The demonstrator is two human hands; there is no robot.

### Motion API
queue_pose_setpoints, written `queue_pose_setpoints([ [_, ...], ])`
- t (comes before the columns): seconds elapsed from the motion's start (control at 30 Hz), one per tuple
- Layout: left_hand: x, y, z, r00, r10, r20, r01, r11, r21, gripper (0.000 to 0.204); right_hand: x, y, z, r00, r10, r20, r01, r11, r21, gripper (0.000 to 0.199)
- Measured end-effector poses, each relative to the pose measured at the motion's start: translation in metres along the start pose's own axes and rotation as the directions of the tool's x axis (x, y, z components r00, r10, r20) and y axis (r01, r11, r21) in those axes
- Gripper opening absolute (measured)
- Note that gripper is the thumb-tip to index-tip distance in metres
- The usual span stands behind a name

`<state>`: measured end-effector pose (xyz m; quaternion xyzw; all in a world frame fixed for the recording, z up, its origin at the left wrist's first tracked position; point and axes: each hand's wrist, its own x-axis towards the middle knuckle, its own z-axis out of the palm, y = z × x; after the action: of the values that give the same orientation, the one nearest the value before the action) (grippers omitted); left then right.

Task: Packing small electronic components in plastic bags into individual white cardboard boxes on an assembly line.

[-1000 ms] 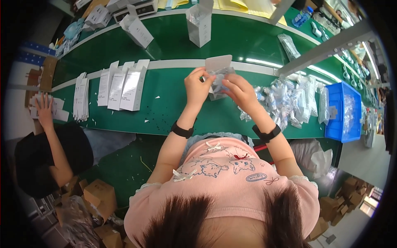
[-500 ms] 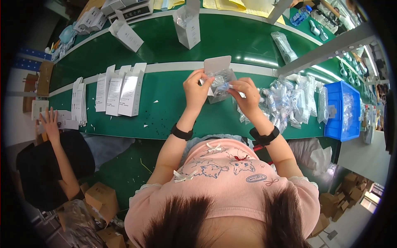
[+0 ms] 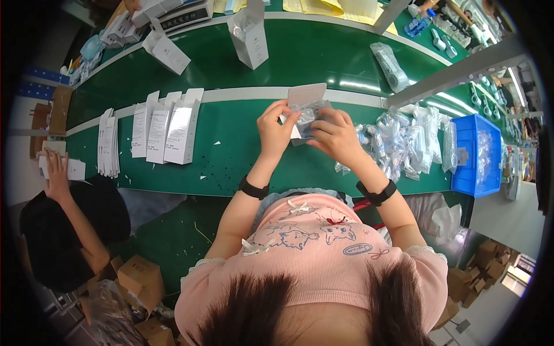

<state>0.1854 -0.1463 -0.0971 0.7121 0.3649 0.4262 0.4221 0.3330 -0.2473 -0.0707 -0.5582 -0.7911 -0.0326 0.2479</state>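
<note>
In front of me at the middle of the bench is a small carton (image 3: pixel 307 94), its white flap raised. A clear plastic bag (image 3: pixel 306 117) shows in its opening; what the bag holds is hard to make out. My left hand (image 3: pixel 276 128) grips the carton's left side, thumb at the opening. Around the right side curls my right hand (image 3: pixel 336 136), thumb low on the carton and fingers by the opening, slightly blurred. To the right of that hand lies a heap of clear bagged parts (image 3: pixel 392 141), some with bluish bits.
White cartons (image 3: pixel 182 130) stand to the left, beside a stack of flat ones (image 3: pixel 107 144). A blue bin (image 3: pixel 470 187) sits at the right end. Beyond a metal rail, a green belt carries open cartons (image 3: pixel 251 46) and a bagged item (image 3: pixel 389 66). A co-worker's hand (image 3: pixel 56 176) is far left.
My right hand has shifted from pinching the bag at the opening to curling round the carton's right side. Cartons and bagged item on the far belt moved left. The co-worker's hand moved slightly.
</note>
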Motion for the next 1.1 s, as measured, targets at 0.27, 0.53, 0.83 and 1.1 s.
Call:
queue_pose_setpoints([
  [0.27,0.025,-0.061,-0.114,0.946,0.3,-0.12,-0.136,0.705,0.696,0.071,-0.018,0.024,0.027,0.896,0.431,-0.112,-0.275,0.732,0.623,0.092],
  [0.53,0.0,-0.12,-0.193,0.919,-0.368,-0.14,0.239,0.239,0.941,0.088,0.055,0.09,0.031,0.831,0.541,0.128,-0.388,0.399,0.831,0.09],
  [0.83,-0.022,-0.01,-0.051,0.782,-0.621,0.057,0.173,0.304,0.937,0.096,0.107,0.245,0.061,0.733,0.66,-0.166,-0.411,0.624,0.665,0.1],
  [1.1,0.021,-0.057,-0.063,0.701,-0.665,0.257,0.244,0.562,0.79,0.085,0.063,0.292,0.048,0.677,0.733,0.07,-0.64,0.632,-0.437,0.107],
])
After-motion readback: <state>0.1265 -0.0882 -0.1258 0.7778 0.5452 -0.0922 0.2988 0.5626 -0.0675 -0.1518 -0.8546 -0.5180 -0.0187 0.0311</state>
